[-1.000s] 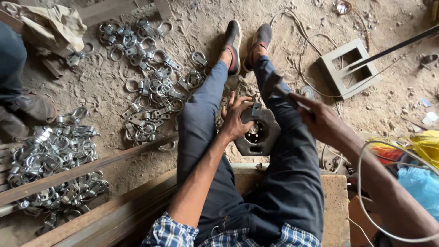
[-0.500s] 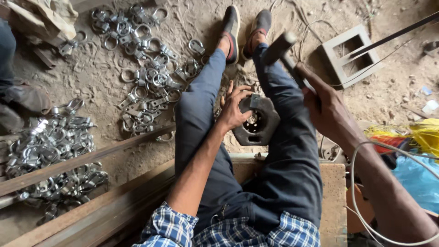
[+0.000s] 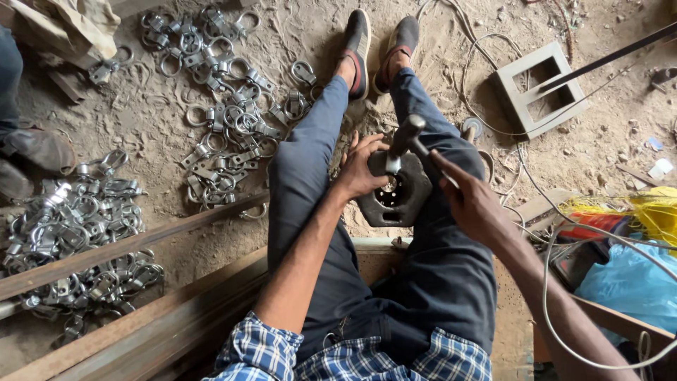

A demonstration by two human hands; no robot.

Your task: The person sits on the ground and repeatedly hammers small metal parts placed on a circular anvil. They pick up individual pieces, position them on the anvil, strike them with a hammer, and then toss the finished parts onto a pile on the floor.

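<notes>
A sandy dirt floor fills the view, strewn with metal rings, wires, a grey square frame and long steel bars.
</notes>
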